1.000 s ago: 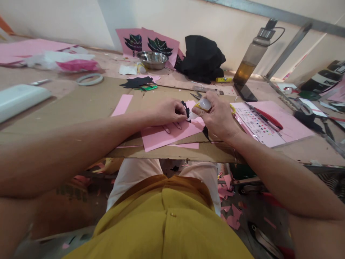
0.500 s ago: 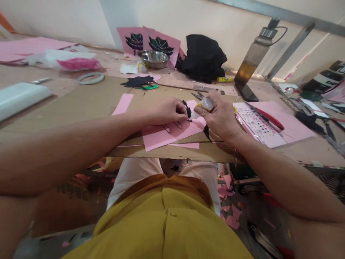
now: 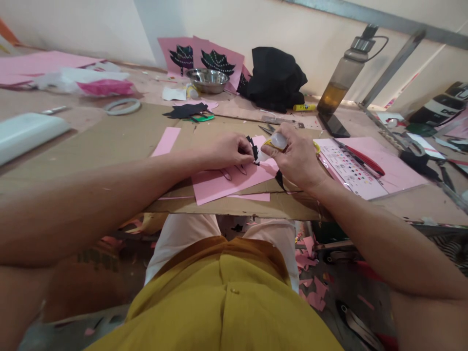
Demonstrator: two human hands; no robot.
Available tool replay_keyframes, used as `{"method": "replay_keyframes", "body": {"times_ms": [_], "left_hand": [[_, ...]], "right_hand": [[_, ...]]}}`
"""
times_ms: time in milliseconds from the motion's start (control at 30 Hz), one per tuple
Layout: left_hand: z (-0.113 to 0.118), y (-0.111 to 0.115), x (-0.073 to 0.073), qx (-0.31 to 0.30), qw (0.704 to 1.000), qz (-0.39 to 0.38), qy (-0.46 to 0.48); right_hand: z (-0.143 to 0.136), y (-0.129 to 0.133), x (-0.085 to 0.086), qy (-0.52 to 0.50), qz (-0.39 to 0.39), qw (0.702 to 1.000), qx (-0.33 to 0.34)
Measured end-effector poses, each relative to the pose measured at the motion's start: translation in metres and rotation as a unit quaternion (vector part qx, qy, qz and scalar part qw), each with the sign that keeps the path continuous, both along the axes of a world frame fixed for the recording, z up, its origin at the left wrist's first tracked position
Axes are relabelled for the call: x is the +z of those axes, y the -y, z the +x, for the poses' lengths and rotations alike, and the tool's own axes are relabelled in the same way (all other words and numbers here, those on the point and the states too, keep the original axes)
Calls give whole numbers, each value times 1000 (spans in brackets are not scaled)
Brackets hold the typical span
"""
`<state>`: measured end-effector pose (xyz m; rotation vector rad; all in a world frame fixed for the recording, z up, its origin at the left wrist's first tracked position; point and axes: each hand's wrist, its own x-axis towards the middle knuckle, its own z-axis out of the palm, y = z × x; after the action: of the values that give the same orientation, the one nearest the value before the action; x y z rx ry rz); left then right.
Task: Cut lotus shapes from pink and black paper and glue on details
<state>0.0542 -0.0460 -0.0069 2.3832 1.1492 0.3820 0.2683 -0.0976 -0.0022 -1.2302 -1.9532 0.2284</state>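
Observation:
My left hand (image 3: 236,152) is closed in a pinch on a small jagged black cutout (image 3: 253,147), just above a pink sheet (image 3: 215,187) with dark outlines drawn on it. In my right hand (image 3: 296,158) is a small translucent glue bottle (image 3: 278,141) with a yellow label, tilted down to the left. Its tip is close to the cutout; whether it touches I cannot tell. A dark pointed scrap (image 3: 280,180) lies below my right hand. Behind that hand show the blades of scissors (image 3: 266,130).
Cardboard (image 3: 120,136) covers the worktop. At the back stand a steel bowl (image 3: 208,82), pink cards with black leaf shapes (image 3: 218,62), a black cloth bundle (image 3: 276,78) and a water bottle (image 3: 334,80). To the right are a phone (image 3: 334,126) and a red cutter (image 3: 365,160).
My right hand and the glue bottle have shifted very slightly left and down beside the black cutout. My left hand keeps its pinch in the same place.

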Motion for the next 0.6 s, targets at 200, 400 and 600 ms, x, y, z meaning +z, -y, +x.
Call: {"method": "replay_keyframes", "body": {"times_ms": [200,400,600], "left_hand": [[0,1,1,-4,1000,4,0],[0,1,1,-6,1000,-5,-1],[-1,-3,-4,-8,1000,2,24]], "right_hand": [[1,1,-2,-2,-1,1000,-12],[1,-1,-3,-10,13,1000,5],[1,-2,-3,-19,13,1000,11]]}}
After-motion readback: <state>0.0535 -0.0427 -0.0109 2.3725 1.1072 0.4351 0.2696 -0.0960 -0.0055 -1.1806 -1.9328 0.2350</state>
